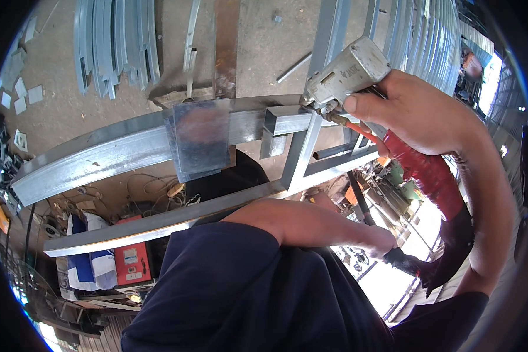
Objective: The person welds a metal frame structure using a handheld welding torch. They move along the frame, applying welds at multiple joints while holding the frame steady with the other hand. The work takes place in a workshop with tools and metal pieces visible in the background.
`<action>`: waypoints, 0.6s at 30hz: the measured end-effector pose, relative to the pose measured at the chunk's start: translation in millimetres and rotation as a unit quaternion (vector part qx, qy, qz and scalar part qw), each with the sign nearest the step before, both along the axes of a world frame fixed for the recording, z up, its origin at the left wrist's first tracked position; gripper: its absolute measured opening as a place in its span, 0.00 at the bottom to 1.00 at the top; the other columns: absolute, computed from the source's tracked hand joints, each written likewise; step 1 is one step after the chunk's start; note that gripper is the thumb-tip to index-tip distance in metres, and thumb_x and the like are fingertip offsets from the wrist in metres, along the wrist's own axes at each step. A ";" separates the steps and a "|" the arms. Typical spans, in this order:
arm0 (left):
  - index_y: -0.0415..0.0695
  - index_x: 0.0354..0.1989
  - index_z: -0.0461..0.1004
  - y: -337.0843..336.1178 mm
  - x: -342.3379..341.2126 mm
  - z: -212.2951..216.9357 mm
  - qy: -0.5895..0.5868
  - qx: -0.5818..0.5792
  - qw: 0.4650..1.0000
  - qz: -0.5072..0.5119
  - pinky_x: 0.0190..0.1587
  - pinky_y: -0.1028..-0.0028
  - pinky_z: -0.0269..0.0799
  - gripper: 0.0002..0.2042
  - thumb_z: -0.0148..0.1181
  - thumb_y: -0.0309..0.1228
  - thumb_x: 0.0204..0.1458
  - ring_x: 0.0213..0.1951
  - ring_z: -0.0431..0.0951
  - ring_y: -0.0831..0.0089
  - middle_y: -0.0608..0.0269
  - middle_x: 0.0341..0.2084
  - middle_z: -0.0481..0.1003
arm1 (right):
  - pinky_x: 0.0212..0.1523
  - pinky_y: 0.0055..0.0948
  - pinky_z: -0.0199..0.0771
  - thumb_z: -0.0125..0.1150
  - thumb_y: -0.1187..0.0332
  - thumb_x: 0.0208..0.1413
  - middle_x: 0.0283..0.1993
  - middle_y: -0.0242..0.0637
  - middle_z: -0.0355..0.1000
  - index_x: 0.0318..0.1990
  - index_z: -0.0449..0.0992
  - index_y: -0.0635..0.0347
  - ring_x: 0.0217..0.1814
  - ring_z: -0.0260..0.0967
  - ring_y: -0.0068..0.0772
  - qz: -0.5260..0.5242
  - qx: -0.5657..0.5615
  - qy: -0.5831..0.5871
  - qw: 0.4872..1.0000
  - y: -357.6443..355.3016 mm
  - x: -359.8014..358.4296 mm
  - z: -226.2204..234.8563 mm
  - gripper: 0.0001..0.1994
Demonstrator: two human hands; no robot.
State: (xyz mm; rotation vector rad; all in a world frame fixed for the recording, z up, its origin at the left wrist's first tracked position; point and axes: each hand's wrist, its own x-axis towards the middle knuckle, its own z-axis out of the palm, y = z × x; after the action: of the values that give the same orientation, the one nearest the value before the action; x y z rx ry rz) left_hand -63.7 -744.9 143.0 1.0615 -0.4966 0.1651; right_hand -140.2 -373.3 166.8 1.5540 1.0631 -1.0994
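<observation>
My right hand (419, 111) is raised at the upper right and grips a grey welding torch (346, 73). The torch's nozzle end sits at the joint of a grey steel tube frame (302, 155). A hose wrapped in red tape (431, 173) runs down from the torch and turns black lower down. My left arm, in a dark blue sleeve, crosses the middle of the view. My left hand (384, 242) is closed on the black end of that hose (408, 262). A dark rectangular steel plate (200, 139) leans on a long steel beam (94, 161) left of the frame.
Bundles of grey steel strips (114, 41) lie on the concrete floor at the top left, more at the top right (428, 41). A red welding machine (132, 258) with cables and blue-white bags stands at the lower left. Small metal offcuts (20, 94) are scattered at the left edge.
</observation>
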 end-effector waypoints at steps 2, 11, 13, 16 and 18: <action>0.48 0.46 0.83 2.4 -0.6 -2.5 0.005 0.005 1.000 -0.013 0.46 0.59 0.75 0.16 0.72 0.39 0.50 0.43 0.83 0.54 0.54 0.36 0.83 | 0.51 0.39 0.75 0.51 0.40 0.70 0.43 0.52 0.81 0.56 0.79 0.69 0.43 0.79 0.44 -0.004 -0.009 -0.015 1.000 -4.0 4.9 -4.2 0.34; 0.49 0.45 0.83 4.3 0.3 5.6 0.011 0.015 1.000 0.004 0.47 0.60 0.76 0.16 0.73 0.40 0.49 0.44 0.83 0.54 0.55 0.36 0.83 | 0.42 0.37 0.77 0.49 0.44 0.68 0.35 0.45 0.78 0.49 0.79 0.68 0.37 0.80 0.39 0.008 0.031 0.012 0.999 -15.4 5.8 -7.0 0.30; 0.48 0.44 0.83 -6.8 5.4 7.0 0.003 0.014 1.000 0.016 0.47 0.61 0.76 0.16 0.74 0.39 0.48 0.44 0.83 0.54 0.55 0.36 0.83 | 0.49 0.38 0.76 0.51 0.41 0.69 0.41 0.49 0.80 0.55 0.78 0.69 0.43 0.81 0.42 0.001 0.016 -0.006 1.000 -15.3 4.4 -7.7 0.33; 0.49 0.43 0.84 -19.6 16.4 7.4 -0.005 0.013 0.999 0.029 0.47 0.61 0.76 0.16 0.74 0.38 0.47 0.43 0.84 0.54 0.56 0.35 0.83 | 0.55 0.39 0.76 0.53 0.39 0.69 0.46 0.52 0.81 0.60 0.76 0.71 0.47 0.81 0.44 -0.012 -0.009 -0.028 1.000 -8.3 -3.5 -7.6 0.36; 0.49 0.43 0.84 -26.8 17.7 10.5 0.016 0.005 0.999 0.034 0.46 0.61 0.76 0.15 0.74 0.38 0.46 0.43 0.84 0.55 0.56 0.35 0.83 | 0.53 0.39 0.76 0.53 0.39 0.69 0.45 0.52 0.81 0.59 0.76 0.72 0.45 0.80 0.44 -0.018 -0.012 -0.031 0.999 -8.0 -5.3 -7.8 0.36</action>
State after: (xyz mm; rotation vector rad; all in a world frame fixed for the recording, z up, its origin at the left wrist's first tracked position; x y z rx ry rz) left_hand -46.0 -771.8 153.5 1.0905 -0.4326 0.2046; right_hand -145.5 -381.3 159.0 1.5834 0.9795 -1.0781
